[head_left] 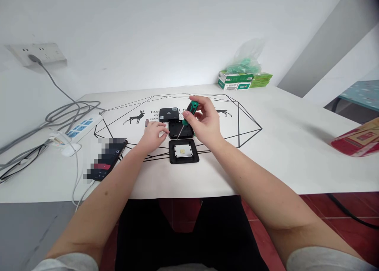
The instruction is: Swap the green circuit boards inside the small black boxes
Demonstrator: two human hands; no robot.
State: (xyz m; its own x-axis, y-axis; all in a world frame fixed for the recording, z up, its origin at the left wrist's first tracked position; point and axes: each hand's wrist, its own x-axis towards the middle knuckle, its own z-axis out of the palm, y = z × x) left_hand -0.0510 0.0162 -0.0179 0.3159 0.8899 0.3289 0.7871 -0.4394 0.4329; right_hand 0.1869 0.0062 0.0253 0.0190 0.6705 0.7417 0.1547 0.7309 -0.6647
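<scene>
My right hand (204, 119) grips a green and black screwdriver (193, 107), its thin shaft slanting down and left to the near-left edge of a black plastic case part (185, 131). My left hand (154, 135) rests at the left side of that part, fingers apart, fingertips at its edge. Directly nearer me lies a black square frame (171, 157) with a silver plate (178, 151) in it, bearing a gold-coloured square. Behind the case part sits a black box (169, 114) with small labels. Whether the screwdriver tip sits on a screw is too small to tell.
On the left are a phone (114, 158), a power strip (81, 129) and coiled grey cables (78, 107). Green and white boxes (235, 79) under a plastic bag (247, 59) stand at the back right. A red package (357, 141) lies at the right edge.
</scene>
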